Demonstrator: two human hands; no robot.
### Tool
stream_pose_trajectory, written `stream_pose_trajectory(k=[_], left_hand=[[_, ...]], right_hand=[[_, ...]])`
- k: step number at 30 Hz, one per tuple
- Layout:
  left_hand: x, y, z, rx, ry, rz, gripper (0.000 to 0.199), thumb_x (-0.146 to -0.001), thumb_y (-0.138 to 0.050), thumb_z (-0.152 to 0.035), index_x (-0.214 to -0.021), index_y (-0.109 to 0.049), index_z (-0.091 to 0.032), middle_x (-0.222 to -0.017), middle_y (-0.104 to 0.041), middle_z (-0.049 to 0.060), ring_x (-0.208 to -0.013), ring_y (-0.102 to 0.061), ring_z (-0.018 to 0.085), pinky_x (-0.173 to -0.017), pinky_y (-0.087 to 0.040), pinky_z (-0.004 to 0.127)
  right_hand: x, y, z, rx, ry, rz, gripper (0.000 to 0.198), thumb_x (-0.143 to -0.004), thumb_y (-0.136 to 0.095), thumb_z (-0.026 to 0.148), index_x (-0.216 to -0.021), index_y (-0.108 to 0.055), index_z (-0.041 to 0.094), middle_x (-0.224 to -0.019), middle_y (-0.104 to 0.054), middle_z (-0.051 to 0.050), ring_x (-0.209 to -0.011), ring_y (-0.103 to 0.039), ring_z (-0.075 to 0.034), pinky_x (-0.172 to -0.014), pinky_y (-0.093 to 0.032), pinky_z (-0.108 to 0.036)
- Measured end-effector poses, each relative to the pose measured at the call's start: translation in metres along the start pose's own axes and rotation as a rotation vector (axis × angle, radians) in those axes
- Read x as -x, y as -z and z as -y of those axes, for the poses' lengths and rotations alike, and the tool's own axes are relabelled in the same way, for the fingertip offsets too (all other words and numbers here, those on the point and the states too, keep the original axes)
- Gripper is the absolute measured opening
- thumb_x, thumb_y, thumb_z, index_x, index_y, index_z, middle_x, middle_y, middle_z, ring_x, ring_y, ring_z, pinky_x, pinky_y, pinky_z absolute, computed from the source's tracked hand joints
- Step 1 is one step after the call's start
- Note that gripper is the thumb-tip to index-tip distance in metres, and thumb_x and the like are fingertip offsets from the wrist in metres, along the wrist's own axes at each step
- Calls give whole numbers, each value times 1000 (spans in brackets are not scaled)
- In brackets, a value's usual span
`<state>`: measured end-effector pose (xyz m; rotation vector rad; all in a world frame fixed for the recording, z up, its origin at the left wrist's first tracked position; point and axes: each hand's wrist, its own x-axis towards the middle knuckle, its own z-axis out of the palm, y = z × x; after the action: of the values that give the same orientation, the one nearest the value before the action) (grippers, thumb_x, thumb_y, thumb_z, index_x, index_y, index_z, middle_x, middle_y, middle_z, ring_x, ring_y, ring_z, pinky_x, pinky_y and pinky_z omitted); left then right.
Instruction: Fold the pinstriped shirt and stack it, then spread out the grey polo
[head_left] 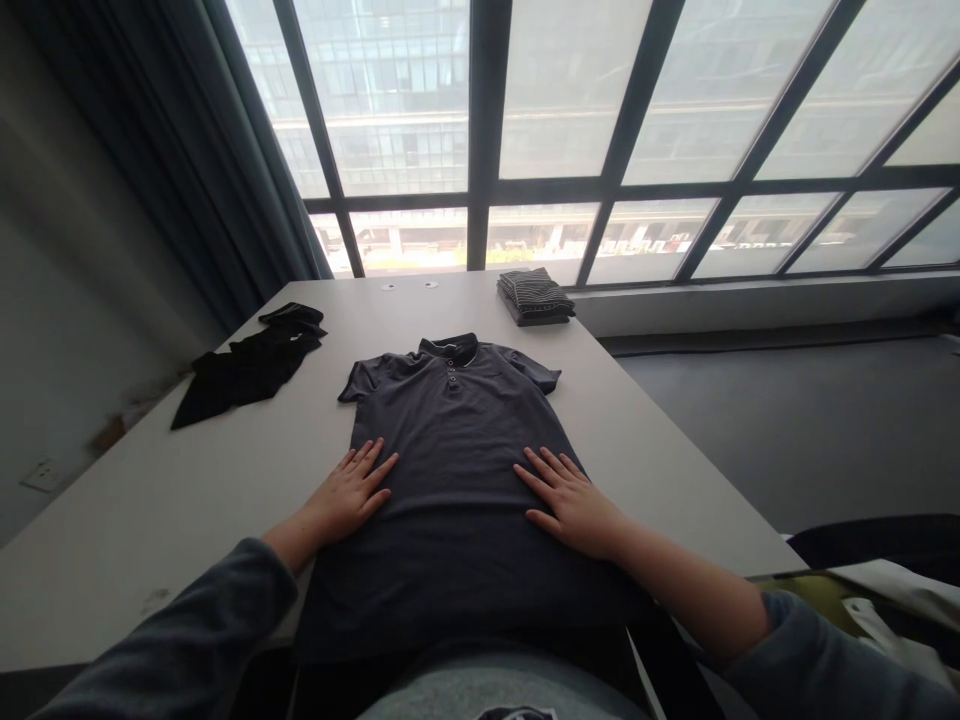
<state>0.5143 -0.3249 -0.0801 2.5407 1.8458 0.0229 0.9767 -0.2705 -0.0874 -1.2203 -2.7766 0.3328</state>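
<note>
- Daylight pours through the gridded window (562,100), washing it pale.
- The white tabletop (262,470) brightens toward the window, greying nearer the camera.
- Curtain (172,130) and left wall (52,290) sit in dim shade.
- The polo shirt (461,470) darkens downward.
- Wide-angle distortion stretches the edges.

Left fingers (367,459) and right fingers (542,467) rest spread on a dark shirt (457,440) (short-sleeved).

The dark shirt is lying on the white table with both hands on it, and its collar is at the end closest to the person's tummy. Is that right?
Not quite: the collar is at the far end, toward the window, as the head view shows. The dark shirt does lie on the white table, with the left hand and right hand on it.
</note>
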Motion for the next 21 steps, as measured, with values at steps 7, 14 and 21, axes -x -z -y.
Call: stream_pose_trajectory(k=[7,14,21], left_hand=[[35,19,-14,41,-128,50,69,-107,-45,-63,-169,-38,-33,-179,-26,8,-165,-26,35,-133,-22,55],[130,32,-31,226,-216,46,44,-86,-83,-50,-125,-74,-32,-156,-60,9,-142,-55,35,-121,-45,49],[141,39,-51,316,-186,71,7,-93,-68,-20,-89,-69,-25,-126,-73,5,-118,-66,25,-107,-50,37]], right_hand=[[24,6,9,-93,42,11,68,-106,-53,58,-169,-39,36,-179,-21,-4,-166,-16,-36,-134,-18,-64],[94,18,-19,-274,290,67,67,-90,-80,45,-154,-62,37,-167,-48,-9,-157,-42,-36,-130,-35,-62],[104,-5,-19,-487,158,-67,27,-101,-65,46,-88,-78,27,-119,-81,-11,-133,-66,-31,-119,-50,-57]])
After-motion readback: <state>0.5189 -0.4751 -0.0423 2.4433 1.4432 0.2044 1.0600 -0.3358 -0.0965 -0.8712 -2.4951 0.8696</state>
